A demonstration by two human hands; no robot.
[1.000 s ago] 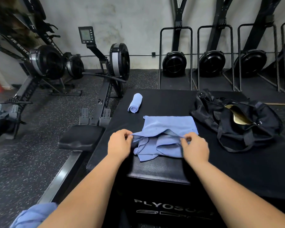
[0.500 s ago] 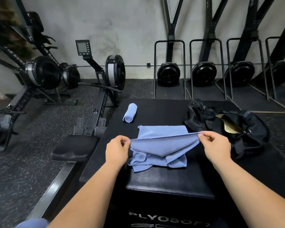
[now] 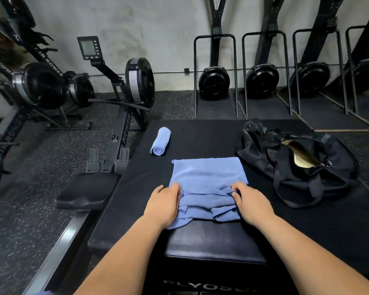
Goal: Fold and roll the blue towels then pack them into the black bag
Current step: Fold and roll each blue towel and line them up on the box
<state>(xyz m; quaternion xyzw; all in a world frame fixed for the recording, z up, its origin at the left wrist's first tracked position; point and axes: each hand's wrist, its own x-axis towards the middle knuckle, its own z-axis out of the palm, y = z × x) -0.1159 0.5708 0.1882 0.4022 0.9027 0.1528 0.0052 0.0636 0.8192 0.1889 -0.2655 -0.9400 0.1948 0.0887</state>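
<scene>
Lying out: two towels [image 3: 207,177] [image 3: 160,141], one bag [image 3: 296,173].

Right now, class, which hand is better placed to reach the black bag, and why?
Probably the right hand: the black bag lies beyond it, right of the blue towel; the left hand holds the towel's opposite edge.

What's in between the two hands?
A half-folded blue towel lies between the left hand and the right hand. Each hand grips one side of it, on top of the black box. The head view shows this.
</scene>
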